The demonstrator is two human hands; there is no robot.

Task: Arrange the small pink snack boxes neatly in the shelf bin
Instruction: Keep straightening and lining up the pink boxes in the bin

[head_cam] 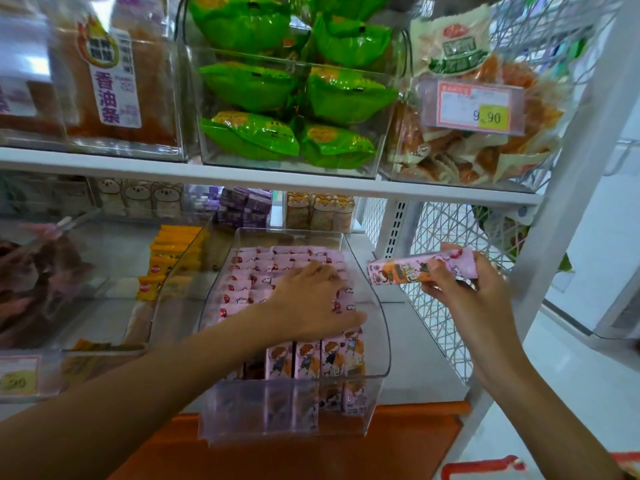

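Note:
A clear plastic shelf bin (379, 327) sits on the lower shelf, pulled forward over the edge. Rows of small pink snack boxes (249, 275) stand packed in it, their cartoon fronts showing at the near end. My left hand (311, 299) lies flat on top of the boxes in the right half of the bin, fingers spread, pressing on them and holding none. To the right of the bin, my right hand (464, 282) holds a few pink snack boxes (401, 270) sideways in the air, level with the bin's rim.
An orange-and-yellow packet bin (166, 265) stands left of the pink one. Purple boxes (242, 206) and bear-print packs (318, 209) sit behind. Green bags (294, 98) fill the upper shelf. A white wire side panel (446, 254) closes the right. A price tag (474, 107) hangs above.

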